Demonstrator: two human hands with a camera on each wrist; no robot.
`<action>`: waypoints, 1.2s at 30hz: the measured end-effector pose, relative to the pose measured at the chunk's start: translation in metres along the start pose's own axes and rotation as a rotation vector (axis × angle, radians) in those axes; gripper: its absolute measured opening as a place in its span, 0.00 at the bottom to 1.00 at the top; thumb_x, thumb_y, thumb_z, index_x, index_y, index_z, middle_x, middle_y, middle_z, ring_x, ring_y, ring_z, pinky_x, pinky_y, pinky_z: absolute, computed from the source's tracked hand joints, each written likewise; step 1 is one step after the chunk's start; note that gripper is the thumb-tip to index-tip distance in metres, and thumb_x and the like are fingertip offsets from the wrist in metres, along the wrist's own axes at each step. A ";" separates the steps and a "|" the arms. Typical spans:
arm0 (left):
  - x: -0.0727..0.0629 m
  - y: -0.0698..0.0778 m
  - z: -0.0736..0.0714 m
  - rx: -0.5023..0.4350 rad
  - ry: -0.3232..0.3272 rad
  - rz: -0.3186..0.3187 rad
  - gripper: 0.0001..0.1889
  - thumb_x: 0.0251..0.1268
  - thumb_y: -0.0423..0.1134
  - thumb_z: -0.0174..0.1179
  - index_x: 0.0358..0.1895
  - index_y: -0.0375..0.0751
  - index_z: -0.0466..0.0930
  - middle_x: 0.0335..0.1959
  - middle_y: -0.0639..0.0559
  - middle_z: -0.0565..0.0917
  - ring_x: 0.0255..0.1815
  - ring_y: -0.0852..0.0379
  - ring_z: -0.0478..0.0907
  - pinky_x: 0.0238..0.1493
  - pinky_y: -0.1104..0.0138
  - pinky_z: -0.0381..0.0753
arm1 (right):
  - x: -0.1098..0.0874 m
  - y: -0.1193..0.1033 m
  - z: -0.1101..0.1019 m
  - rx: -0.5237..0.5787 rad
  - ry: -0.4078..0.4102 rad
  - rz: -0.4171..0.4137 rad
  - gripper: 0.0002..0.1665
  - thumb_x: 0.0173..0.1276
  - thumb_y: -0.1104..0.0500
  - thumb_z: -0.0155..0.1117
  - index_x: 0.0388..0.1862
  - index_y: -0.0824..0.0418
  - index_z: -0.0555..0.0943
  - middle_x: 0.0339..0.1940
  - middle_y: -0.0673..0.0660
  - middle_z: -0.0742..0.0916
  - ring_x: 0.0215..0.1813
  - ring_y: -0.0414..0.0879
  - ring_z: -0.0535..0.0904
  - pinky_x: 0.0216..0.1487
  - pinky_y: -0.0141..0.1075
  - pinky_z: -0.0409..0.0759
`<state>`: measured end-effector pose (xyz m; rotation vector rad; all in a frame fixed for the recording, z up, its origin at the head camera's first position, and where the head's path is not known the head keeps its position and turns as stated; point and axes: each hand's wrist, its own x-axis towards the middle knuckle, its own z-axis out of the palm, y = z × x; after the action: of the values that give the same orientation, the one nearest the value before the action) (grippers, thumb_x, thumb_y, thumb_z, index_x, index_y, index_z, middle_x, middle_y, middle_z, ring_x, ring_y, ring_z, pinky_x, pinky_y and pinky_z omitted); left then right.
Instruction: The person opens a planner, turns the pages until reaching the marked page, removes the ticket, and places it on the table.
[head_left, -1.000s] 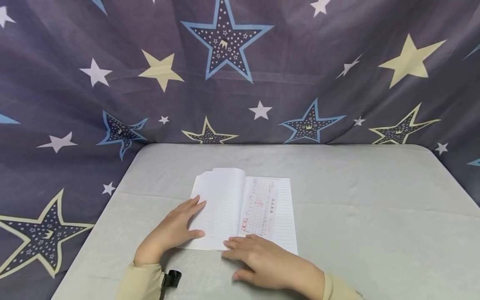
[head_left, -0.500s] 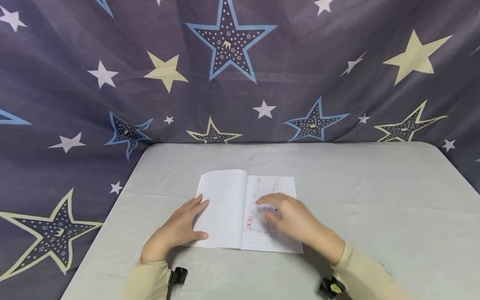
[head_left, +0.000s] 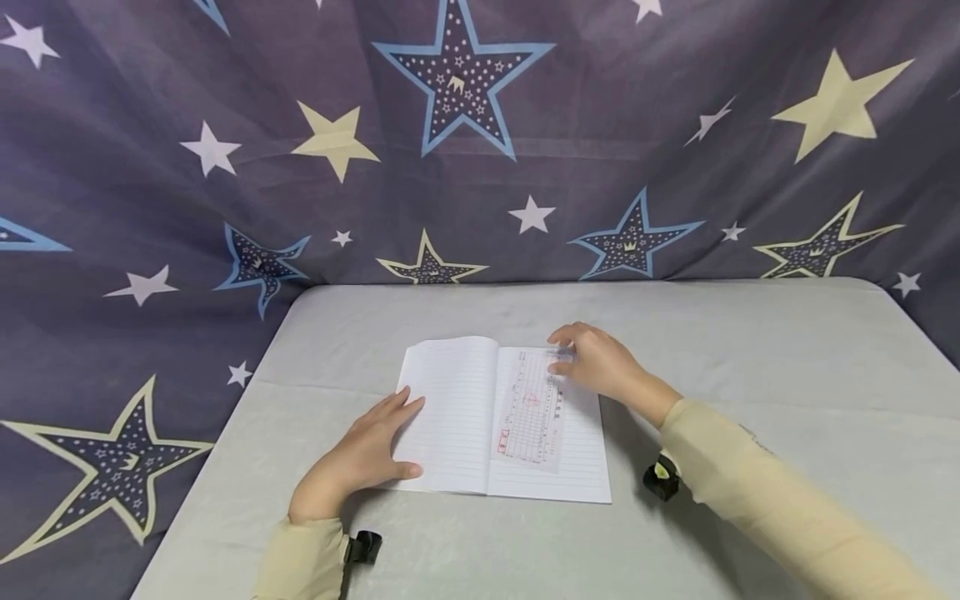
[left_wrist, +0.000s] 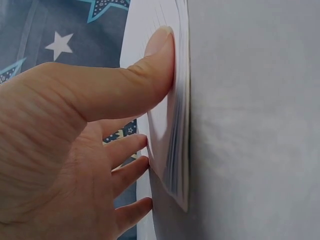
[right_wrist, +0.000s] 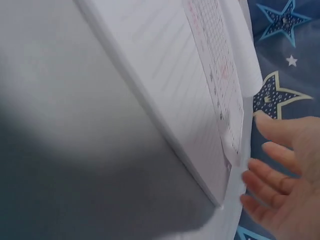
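An open lined notebook [head_left: 450,417] lies on the table. On its right page rests a thin printed slip [head_left: 531,417] with a grid and red marks, slightly slanted. My left hand [head_left: 367,446] spreads over the notebook's left edge. In the left wrist view its thumb [left_wrist: 159,70] presses the page stack, while the other fingers lie along the far side. My right hand [head_left: 600,360] hovers at the slip's upper right corner, thumb and fingers parted. The right wrist view shows the right hand [right_wrist: 285,175] close to the slip's [right_wrist: 225,75] far end, apart from it.
A pale grey cloth covers the table [head_left: 750,400]. Behind it and to the left hangs a dark curtain [head_left: 585,100] with star prints. Black devices [head_left: 662,477] sit at both sleeve cuffs.
My right hand has moved from the notebook's lower edge, across the right page, up to the slip's top right corner. The left hand has stayed on the left page.
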<state>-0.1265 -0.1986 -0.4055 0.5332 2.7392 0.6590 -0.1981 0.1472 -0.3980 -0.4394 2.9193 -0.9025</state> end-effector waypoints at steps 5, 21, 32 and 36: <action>0.000 0.002 -0.001 -0.006 -0.002 -0.006 0.49 0.46 0.42 0.78 0.74 0.34 0.63 0.77 0.33 0.56 0.76 0.32 0.50 0.71 0.36 0.51 | 0.009 0.004 0.004 0.005 -0.071 0.028 0.26 0.58 0.56 0.77 0.53 0.66 0.81 0.46 0.61 0.85 0.49 0.55 0.80 0.54 0.49 0.78; -0.001 0.002 -0.002 -0.008 -0.004 -0.020 0.49 0.46 0.41 0.77 0.74 0.35 0.62 0.77 0.34 0.56 0.76 0.32 0.50 0.71 0.36 0.51 | 0.007 0.018 -0.010 0.039 -0.004 -0.056 0.07 0.69 0.68 0.62 0.41 0.62 0.86 0.39 0.57 0.88 0.43 0.53 0.82 0.47 0.48 0.81; -0.001 0.005 -0.004 -0.003 -0.005 -0.027 0.49 0.46 0.40 0.77 0.74 0.35 0.62 0.77 0.34 0.56 0.76 0.32 0.50 0.71 0.36 0.51 | -0.013 0.076 -0.066 -0.024 -0.027 -0.074 0.06 0.69 0.68 0.62 0.40 0.69 0.84 0.39 0.63 0.88 0.45 0.60 0.83 0.52 0.56 0.79; -0.001 0.005 -0.004 -0.001 -0.005 -0.025 0.49 0.47 0.40 0.77 0.74 0.34 0.62 0.77 0.33 0.56 0.76 0.32 0.50 0.71 0.36 0.51 | -0.019 0.105 -0.088 -0.023 -0.057 -0.067 0.05 0.69 0.67 0.63 0.39 0.69 0.84 0.38 0.62 0.87 0.44 0.60 0.82 0.50 0.57 0.79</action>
<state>-0.1257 -0.1965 -0.3993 0.4990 2.7360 0.6518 -0.2185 0.2829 -0.3849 -0.5581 2.8820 -0.8497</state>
